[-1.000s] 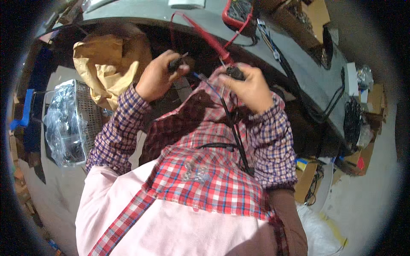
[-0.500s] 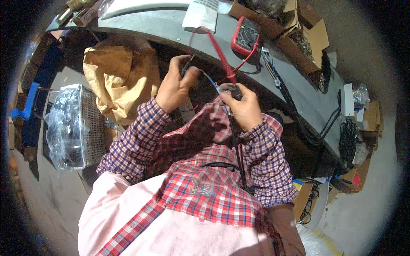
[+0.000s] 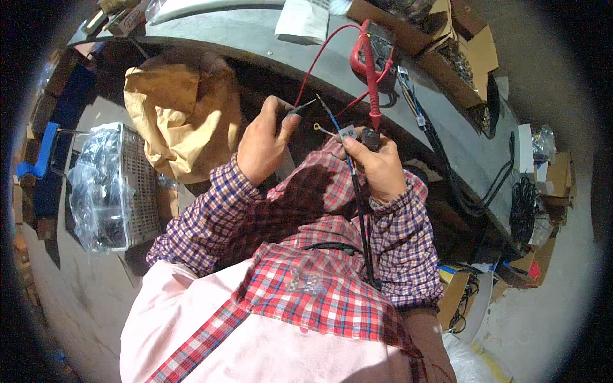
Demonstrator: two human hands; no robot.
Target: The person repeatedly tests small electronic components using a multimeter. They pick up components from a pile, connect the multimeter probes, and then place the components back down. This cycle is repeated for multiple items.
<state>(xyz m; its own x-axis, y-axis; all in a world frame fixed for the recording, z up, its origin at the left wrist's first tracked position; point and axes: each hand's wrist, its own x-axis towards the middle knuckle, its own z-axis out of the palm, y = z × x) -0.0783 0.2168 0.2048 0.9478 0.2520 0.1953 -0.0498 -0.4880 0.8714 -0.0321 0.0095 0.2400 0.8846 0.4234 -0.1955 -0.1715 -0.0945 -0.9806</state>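
Observation:
My left hand pinches a dark-handled test probe, its bare metal tip pointing right. That tip is close to the metal end of a blue wire; whether they touch I cannot tell. My right hand is closed around a black round connector and the wires beside it. A red test probe stands upright with its lower end at the connector. A small ring terminal and a white label tag stick out by my right fingers. Black cable hangs down over my apron.
A red multimeter lies on the grey table, beside black cables. Cardboard boxes with small parts stand at the far right. To the left are a brown paper-like bag and a white basket holding plastic-wrapped items.
The red probe and connector have shifted right with my right hand, and the probe stands more upright. My left hand has lowered slightly, its probe tip now angled toward the blue wire's end.

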